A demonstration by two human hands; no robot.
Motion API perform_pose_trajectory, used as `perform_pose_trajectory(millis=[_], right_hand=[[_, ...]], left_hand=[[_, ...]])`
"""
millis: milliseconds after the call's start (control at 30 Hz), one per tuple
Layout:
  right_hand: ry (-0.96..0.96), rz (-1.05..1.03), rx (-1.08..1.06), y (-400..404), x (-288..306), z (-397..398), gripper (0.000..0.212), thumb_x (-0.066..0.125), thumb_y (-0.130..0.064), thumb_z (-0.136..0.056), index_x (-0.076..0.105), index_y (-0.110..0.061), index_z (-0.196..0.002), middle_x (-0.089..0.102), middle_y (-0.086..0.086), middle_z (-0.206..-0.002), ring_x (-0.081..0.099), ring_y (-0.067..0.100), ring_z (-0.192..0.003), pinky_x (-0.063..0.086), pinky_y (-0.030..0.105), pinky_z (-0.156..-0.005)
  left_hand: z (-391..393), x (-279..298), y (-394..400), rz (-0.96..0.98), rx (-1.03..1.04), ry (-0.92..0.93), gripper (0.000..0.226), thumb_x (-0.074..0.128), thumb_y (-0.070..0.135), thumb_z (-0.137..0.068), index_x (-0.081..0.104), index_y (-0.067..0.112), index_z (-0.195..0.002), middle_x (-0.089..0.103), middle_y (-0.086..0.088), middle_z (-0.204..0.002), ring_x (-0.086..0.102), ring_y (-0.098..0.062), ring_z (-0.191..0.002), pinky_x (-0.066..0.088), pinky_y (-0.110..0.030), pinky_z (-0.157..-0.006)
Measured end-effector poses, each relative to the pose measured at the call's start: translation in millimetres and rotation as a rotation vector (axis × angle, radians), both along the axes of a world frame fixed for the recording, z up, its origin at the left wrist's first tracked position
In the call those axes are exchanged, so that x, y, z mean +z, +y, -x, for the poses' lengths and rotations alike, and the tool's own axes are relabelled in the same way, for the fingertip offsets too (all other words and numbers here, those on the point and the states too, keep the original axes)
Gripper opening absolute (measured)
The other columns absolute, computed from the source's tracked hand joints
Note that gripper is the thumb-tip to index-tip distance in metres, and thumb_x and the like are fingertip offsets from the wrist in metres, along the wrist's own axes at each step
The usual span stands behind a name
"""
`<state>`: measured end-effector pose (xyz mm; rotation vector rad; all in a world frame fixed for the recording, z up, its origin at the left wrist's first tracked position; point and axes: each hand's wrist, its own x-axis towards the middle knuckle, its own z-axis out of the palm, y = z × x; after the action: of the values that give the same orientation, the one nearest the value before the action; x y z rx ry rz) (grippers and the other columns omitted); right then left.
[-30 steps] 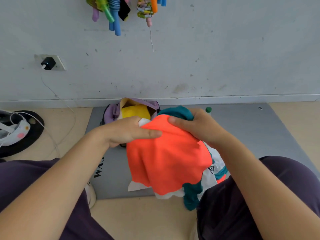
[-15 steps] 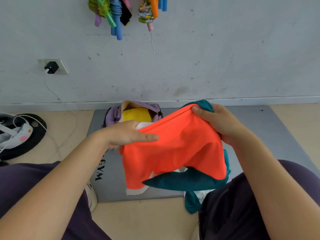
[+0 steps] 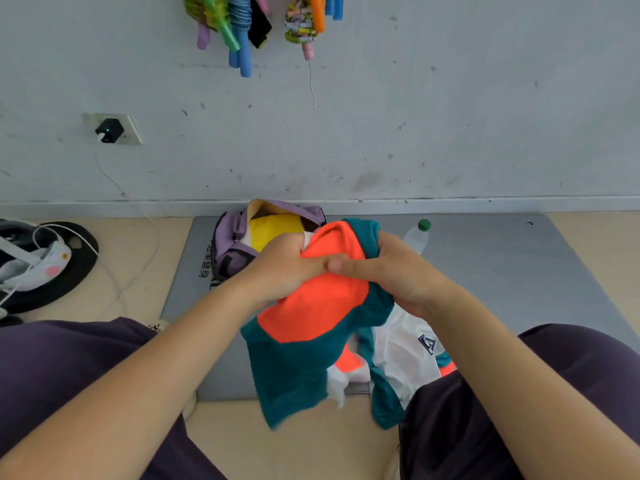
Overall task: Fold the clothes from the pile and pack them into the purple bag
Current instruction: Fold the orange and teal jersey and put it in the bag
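Above the grey mat (image 3: 502, 271), both hands are gripping an orange-and-teal garment (image 3: 311, 327), the left hand (image 3: 287, 268) and right hand (image 3: 398, 271) with fingers curled into the cloth, thumbs meeting. The garment is hanging before the open purple bag (image 3: 232, 244), hiding part of it. A bottle (image 3: 417, 237) is standing behind the right hand; a white garment (image 3: 405, 355) is lying beneath

Orange-and-teal garment (image 3: 311, 306) — purple bag (image 3: 230, 237), yellow inside
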<state>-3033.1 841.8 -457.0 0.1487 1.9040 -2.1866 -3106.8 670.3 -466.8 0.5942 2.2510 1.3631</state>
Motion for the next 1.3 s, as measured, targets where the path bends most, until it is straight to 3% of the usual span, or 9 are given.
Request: perform_pose_trajectory(millis=[167,433,600,667,767,933,1033,1200,1300], right_hand=[[0.022,-0.019,-0.138,-1,-7,1,0.033,0.078,-0.013,-0.079,0.069,-0.012,-0.11,0.074,0.008,-0.106,0.071,0.025,-0.099,0.057,0.036,-0.084],[-0.097,0.028,0.203,-2,-4,-9,0.025,0.07,-0.027,-0.086,0.071,-0.018,-0.11,0.072,0.006,-0.114,0.068,0.022,-0.107,0.055,0.026,-0.083],[-0.134,0.3,-0.023,2,4,-5,0.039,0.067,-0.033,-0.085,0.067,-0.005,-0.111,0.07,0.014,-0.109,0.069,0.024,-0.097,0.057,0.034,-0.085],[-0.137,0.369,-0.04,3,6,-3,0.045,0.062,-0.035,-0.088,0.064,-0.001,-0.118,0.07,0.014,-0.111,0.069,0.024,-0.098,0.058,0.034,-0.081],[-0.125,0.391,-0.03,2,7,-1,0.052,0.057,-0.037,-0.092,0.06,0.004,-0.123,0.07,0.015,-0.111,0.069,0.026,-0.094,0.06,0.037,-0.078],[-0.114,0.265,-0.098,7,6,3,0.041,0.043,-0.038,-0.099,0.066,-0.006,-0.11,0.073,0.013,-0.097,0.072,0.022,-0.078,0.058,0.029,-0.059],[0.077,-0.202,-0.223,18,4,2,0.029,0.061,-0.04,-0.092,0.066,-0.017,-0.108,0.069,0.009,-0.107,0.069,0.021,-0.095,0.056,0.029,-0.073],[0.387,-0.355,0.186,13,8,-6,0.086,0.083,-0.052,-0.064,0.04,-0.04,-0.138,0.043,-0.012,-0.147,0.036,0.004,-0.139,0.035,0.026,-0.111],[0.408,-0.35,0.162,6,7,-5,0.041,0.077,-0.02,-0.081,0.063,-0.018,-0.12,0.068,-0.002,-0.116,0.062,0.012,-0.11,0.048,0.028,-0.095]], left_hand=[[6,1,-5,-0.051,0.144,0.058,0.05,0.075,0.052,-0.077,0.067,0.004,-0.089,0.066,-0.01,-0.074,0.055,-0.007,-0.063,0.043,-0.025,-0.06],[14,5,-12,-0.047,0.099,0.021,0.047,0.062,0.055,-0.088,0.068,0.01,-0.1,0.072,-0.012,-0.102,0.069,-0.023,-0.091,0.054,-0.046,-0.083],[-2,6,-14,0.097,-0.248,-0.095,0.075,0.029,0.079,-0.084,0.067,0.02,-0.11,0.067,-0.003,-0.118,0.062,-0.006,-0.106,0.042,-0.017,-0.097],[-14,11,-13,-0.197,-0.32,-0.333,0.052,0.042,0.075,-0.086,0.069,0.04,-0.114,0.069,0.014,-0.117,0.062,0.005,-0.109,0.045,-0.013,-0.093],[-24,6,-5,-0.295,-0.236,-0.224,0.039,0.075,0.057,-0.073,0.068,0.043,-0.109,0.071,0.014,-0.113,0.064,-0.003,-0.109,0.049,-0.021,-0.091],[-19,3,-7,-0.302,0.035,-0.266,0.021,0.075,0.033,-0.085,0.071,0.024,-0.104,0.076,0.006,-0.099,0.07,-0.008,-0.093,0.054,-0.021,-0.078],[-13,9,-11,-0.315,0.041,-0.31,0.022,0.074,0.038,-0.082,0.074,0.027,-0.101,0.076,0.007,-0.102,0.071,-0.009,-0.096,0.055,-0.019,-0.081],[-13,21,-12,-0.281,-0.097,-0.418,0.037,0.08,0.047,-0.065,0.077,0.025,-0.094,0.076,-0.004,-0.099,0.071,-0.016,-0.09,0.057,-0.026,-0.08],[-14,22,-16,-0.236,-0.176,-0.525,0.046,0.077,0.044,-0.078,0.071,0.016,-0.114,0.069,-0.014,-0.119,0.066,-0.024,-0.108,0.05,-0.036,-0.096]])
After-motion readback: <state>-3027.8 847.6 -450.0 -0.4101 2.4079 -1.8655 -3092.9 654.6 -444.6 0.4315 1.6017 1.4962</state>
